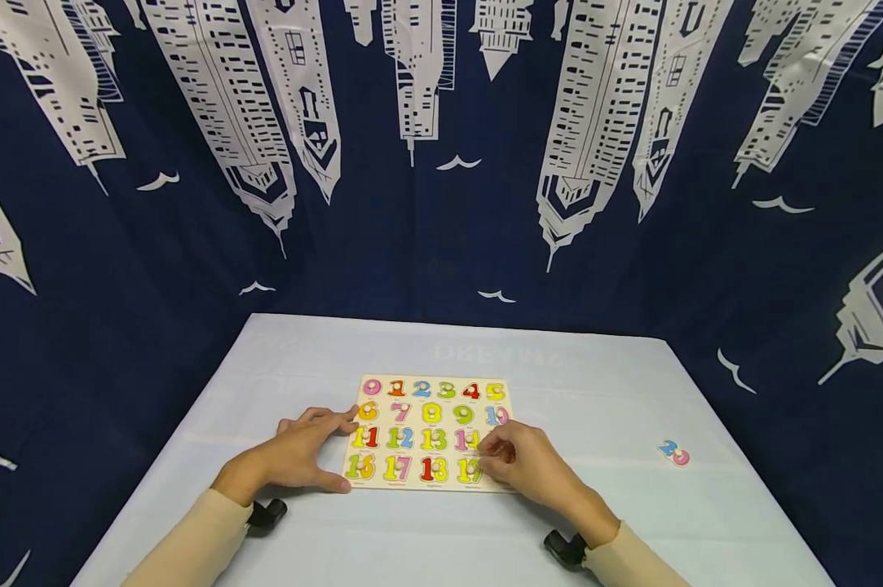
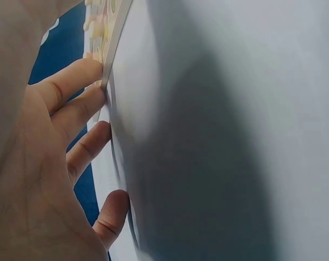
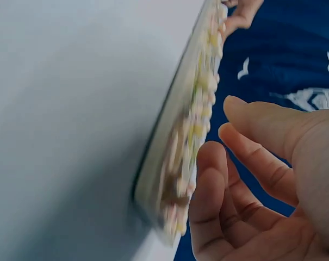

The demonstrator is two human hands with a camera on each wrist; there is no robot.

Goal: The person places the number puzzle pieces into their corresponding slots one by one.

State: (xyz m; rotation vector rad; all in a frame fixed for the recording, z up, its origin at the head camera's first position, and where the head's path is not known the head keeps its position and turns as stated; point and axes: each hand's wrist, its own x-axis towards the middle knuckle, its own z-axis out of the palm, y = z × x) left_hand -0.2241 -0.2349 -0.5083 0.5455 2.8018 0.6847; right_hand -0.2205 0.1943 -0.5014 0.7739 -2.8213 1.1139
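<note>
A wooden number puzzle board (image 1: 432, 432) lies flat on the white table (image 1: 595, 391), its slots filled with coloured number pieces. My left hand (image 1: 331, 448) rests with spread fingers on the table at the board's left edge; in the left wrist view the left hand (image 2: 93, 136) has its fingertips touching the edge of the board (image 2: 112, 38). My right hand (image 1: 488, 456) hovers over the board's lower right corner with loosely bent fingers. The blurred right wrist view shows the right hand (image 3: 218, 157) beside the board (image 3: 191, 109), with nothing between its fingers.
A loose blue and pink "20" piece (image 1: 673, 452) lies on the table, well to the right of the board. A dark blue curtain with white towers (image 1: 441, 163) closes in the table on the back and both sides.
</note>
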